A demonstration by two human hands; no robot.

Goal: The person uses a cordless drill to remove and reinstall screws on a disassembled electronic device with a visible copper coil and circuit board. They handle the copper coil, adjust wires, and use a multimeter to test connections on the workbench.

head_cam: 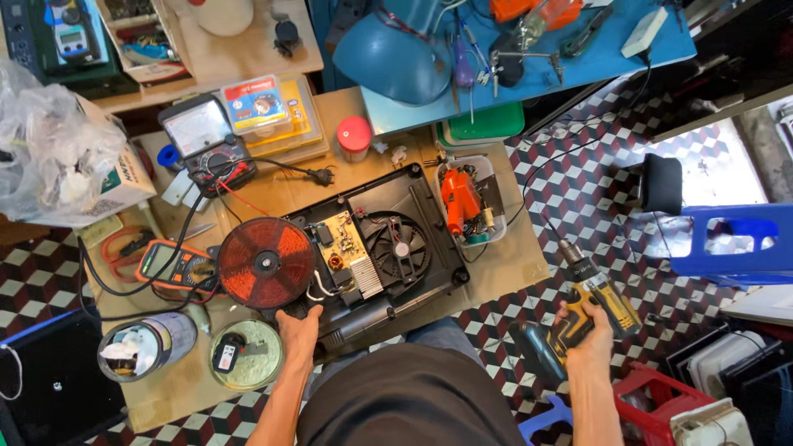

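Setting: a low wooden work table [512,268] over a checkered tile floor [578,206], with a blue bench [578,58] of tools behind it.
Opened appliance: a black induction cooker base [413,206] lies open at the table's middle, its circuit board [343,239] and round fan [399,248] bare.
Coil: a copper-red coil disc [266,263] rests tilted over the base's left edge.
Left hand: the left hand [299,326] lies flat, fingers loosely spread, on the near edge of the base just below the coil; it grasps nothing.
Right hand: the right hand [582,330] is wrapped tight about the handle of a yellow-and-black cordless drill [591,293], held off the table's right side above the floor, bit pointing away.
Clear tub: a clear plastic tub [469,201] right of the base holds an orange tool and small parts.
Tin can: an open can [147,345] at the near left holds crumpled white stuff.
Round lid: a greenish round tin lid [248,355] beside it carries a small black part.
Meters: an orange multimeter [173,264] and a grey analog meter [206,140] sit to the left.
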